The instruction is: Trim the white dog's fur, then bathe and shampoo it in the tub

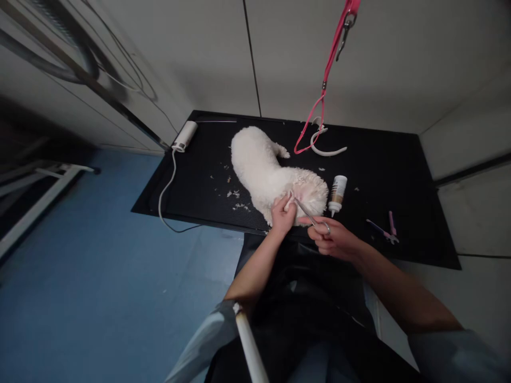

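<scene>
A curly white dog (259, 165) lies on a black grooming table, its head toward the table's front edge and the pink inner side of one ear (298, 190) exposed. My left hand (282, 215) is closed, pinching the ear flap. In my right hand (333, 236) are slim steel ring-handled forceps (306, 211), a finger ring showing at the hand. Their narrow tips point at the inner ear, close to my left fingers; whether they touch it I cannot tell. Just right of the dog's head lies a white bottle (338, 192) with a nozzle.
Nail clippers (389, 231) with purple-pink handles lie at the right of the table (415, 186). A pink grooming loop (321, 101) hangs behind the dog near a curved white strip (329, 153). Corded white clippers (185, 136) lie at the left corner. Fur tufts (235, 199) are scattered.
</scene>
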A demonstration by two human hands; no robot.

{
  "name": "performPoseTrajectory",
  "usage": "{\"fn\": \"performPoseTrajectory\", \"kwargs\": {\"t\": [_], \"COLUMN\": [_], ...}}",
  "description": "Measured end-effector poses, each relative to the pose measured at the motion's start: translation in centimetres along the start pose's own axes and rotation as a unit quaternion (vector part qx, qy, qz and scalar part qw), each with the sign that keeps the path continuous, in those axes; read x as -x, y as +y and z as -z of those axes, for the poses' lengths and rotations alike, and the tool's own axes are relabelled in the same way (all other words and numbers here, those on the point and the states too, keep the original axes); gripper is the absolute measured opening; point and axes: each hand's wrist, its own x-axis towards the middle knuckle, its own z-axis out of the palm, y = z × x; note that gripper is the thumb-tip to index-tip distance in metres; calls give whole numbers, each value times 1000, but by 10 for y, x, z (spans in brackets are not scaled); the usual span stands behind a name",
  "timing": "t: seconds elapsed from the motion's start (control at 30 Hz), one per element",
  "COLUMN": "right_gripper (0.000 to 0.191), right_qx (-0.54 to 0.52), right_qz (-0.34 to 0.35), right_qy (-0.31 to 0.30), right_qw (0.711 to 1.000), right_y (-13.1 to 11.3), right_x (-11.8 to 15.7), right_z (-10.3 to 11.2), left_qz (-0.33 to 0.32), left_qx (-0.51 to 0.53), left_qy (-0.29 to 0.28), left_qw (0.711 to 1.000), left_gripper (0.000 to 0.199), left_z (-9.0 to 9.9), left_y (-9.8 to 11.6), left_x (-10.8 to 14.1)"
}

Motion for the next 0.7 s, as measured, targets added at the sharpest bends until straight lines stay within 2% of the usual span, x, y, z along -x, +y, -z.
{"fn": "performPoseTrajectory", "kwargs": {"t": [0.13,0.33,0.53,0.7], "right_gripper": [43,36,30,40], "right_qx": [-8,-43,-35,-4], "right_qz": [16,-31,-30,-6], "right_qy": [-9,-55,-14,23], "right_qw": [1000,997,999,1000], "right_y": [2,3,6,6], "right_x": [7,1,-3,-1], "right_z": [3,11,5,0], "left_qz": [7,7,14,10], "left_qx": [-2,0,-5,7], "left_qy": [6,-2,-11,-18], "left_qw": [1000,1000,1000,1000], "left_gripper": [33,29,28,29], "left_z": [-6,-10,-10,-11], "left_y": [1,3,4,4], "left_x": [-2,3,7,5]}}
